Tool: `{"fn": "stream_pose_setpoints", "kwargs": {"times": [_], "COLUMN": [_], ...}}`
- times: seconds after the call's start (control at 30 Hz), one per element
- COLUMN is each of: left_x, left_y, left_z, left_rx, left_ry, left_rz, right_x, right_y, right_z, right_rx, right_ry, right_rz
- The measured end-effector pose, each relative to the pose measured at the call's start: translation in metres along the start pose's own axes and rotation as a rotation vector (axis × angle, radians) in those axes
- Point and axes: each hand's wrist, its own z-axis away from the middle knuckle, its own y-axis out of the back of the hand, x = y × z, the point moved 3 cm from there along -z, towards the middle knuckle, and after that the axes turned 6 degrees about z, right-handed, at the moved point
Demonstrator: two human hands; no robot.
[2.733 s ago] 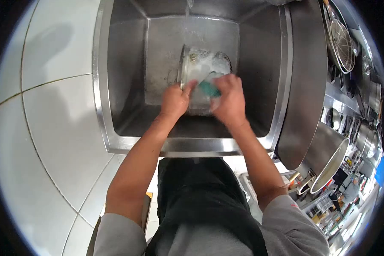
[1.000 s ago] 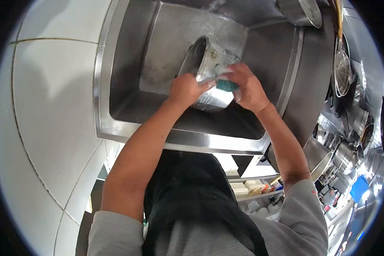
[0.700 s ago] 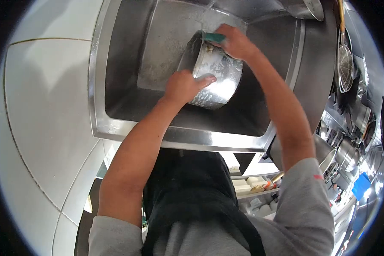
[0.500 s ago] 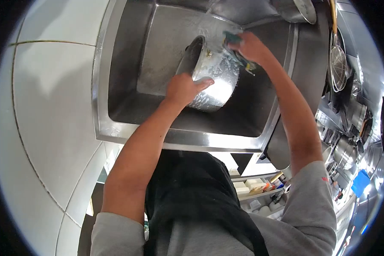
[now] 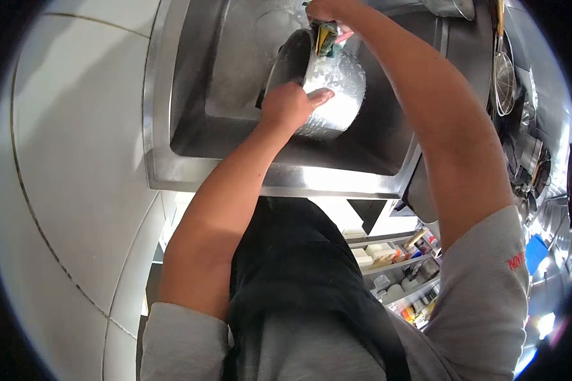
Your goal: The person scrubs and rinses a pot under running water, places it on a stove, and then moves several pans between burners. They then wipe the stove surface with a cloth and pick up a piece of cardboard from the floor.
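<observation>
A silvery metal pot [image 5: 340, 89], wet with suds, lies tilted in the steel sink [image 5: 235, 171], its opening facing left. My left hand [image 5: 292, 105] grips the pot near its rim, with the thumb over the outer wall and the fingers hidden at the opening. At the upper side of the pot, my right hand [image 5: 333, 14] holds a crumpled green and yellow scrubbing pad [image 5: 326, 39] against the wall close to the rim. The pot's inside looks dark.
Another metal pot [image 5: 452, 7] sits at the sink's upper right. Beyond the right edge hangs a wire strainer [image 5: 503, 82] with a wooden handle. White tiles [image 5: 76, 159] are on the left. Shelves with containers [image 5: 381, 254] stand below right.
My right hand and the pad have moved up and left, from the pot's far outer side to near its rim. My left hand still grips the pot. The camera view has shifted.
</observation>
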Motion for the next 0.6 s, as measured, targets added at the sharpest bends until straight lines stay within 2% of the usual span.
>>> {"fn": "stream_pose_setpoints", "kwargs": {"times": [0.03, 0.07, 0.17, 0.27, 0.37, 0.47, 0.6], "left_x": [-0.001, 0.0, 0.0, 0.0, 0.005, 0.0, 0.004], "left_y": [-0.001, -0.001, 0.002, 0.002, 0.005, 0.004, 0.004], "left_z": [0.0, 0.002, 0.001, 0.001, 0.002, -0.002, 0.004], "left_rx": [0.008, 0.055, -0.1, -0.096, -0.072, -0.089, -0.115], "left_ry": [-0.013, -0.016, 0.054, 0.043, 0.077, 0.104, 0.064], "left_rz": [0.001, -0.046, 0.006, -0.013, 0.02, 0.047, 0.028], "right_x": [-0.007, -0.034, -0.056, -0.083, -0.084, -0.081, -0.084], "right_y": [0.003, 0.03, 0.029, 0.045, 0.037, 0.038, 0.026], "right_z": [0.003, 0.057, 0.096, 0.168, 0.17, 0.153, 0.172], "right_rx": [0.032, -0.083, 0.026, 0.273, 0.356, 0.297, 0.366], "right_ry": [0.014, 0.095, 0.151, -0.389, -0.45, -0.377, -0.417], "right_rz": [0.059, 0.244, 0.347, -0.258, -0.361, -0.301, -0.387]}}
